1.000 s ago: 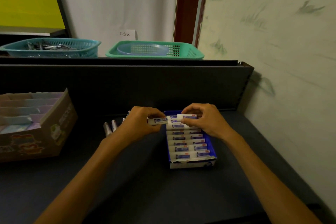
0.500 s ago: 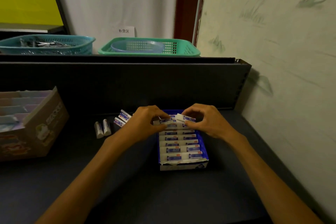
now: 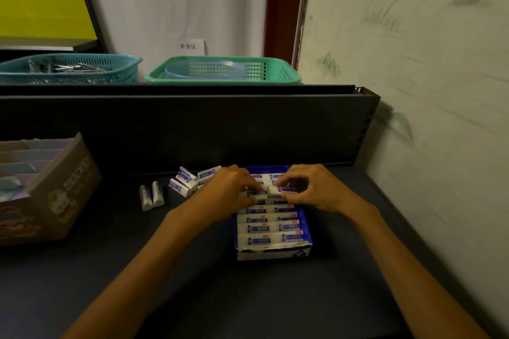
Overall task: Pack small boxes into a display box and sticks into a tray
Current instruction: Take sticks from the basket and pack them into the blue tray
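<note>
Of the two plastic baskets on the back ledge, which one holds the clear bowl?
The green basket, the right one by the red door frame, holds the clear bowl. The teal basket on the left holds dark items.

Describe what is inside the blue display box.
The blue display box holds two columns of small white boxes lying flat. The left hand and right hand cover part of the far rows; any layers beneath are hidden.

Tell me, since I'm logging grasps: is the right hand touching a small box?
Touching. The head view shows the right hand pinching a small box over the display box.
</note>
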A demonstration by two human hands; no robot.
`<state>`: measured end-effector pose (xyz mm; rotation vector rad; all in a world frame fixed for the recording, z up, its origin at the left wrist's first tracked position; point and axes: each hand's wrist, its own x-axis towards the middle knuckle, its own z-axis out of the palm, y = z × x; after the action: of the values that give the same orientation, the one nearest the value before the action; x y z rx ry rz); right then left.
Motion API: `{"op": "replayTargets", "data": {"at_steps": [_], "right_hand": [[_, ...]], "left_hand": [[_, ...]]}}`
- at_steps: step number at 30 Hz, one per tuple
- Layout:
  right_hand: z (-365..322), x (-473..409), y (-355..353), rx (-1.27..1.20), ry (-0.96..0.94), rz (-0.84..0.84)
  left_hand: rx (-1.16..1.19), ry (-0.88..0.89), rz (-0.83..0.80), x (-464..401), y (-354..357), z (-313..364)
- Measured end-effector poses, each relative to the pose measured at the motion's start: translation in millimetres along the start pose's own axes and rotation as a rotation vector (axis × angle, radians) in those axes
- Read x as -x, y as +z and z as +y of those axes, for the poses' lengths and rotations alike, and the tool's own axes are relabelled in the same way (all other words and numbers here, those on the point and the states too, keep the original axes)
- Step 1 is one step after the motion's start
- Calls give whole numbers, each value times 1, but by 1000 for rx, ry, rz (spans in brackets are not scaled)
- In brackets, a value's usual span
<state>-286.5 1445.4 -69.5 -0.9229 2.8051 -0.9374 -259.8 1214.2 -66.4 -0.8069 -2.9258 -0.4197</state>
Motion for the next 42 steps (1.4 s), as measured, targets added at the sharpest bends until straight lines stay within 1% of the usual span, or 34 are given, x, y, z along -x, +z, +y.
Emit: {"op": "replayTargets", "data": {"at_steps": [8, 13, 29, 36, 38, 42], "right_hand": [[-2, -1, 3, 87, 20, -71], [-6, 0, 3, 132, 23, -79], [-6, -1, 3, 130, 19, -91], [-13, -2, 1, 160, 18, -103], [-18, -4, -1, 167, 25, -101], [-36, -14, 1, 208, 11, -32]], "left_hand": [[-40, -9, -13, 1, 4, 1], [-56, -4, -4, 4, 5, 1], [-77, -2, -30, 4, -1, 7], [-92, -4, 11, 8, -2, 8], [-93, -38, 53, 10, -5, 5], [-131, -121, 134, 19, -16, -5]]}}
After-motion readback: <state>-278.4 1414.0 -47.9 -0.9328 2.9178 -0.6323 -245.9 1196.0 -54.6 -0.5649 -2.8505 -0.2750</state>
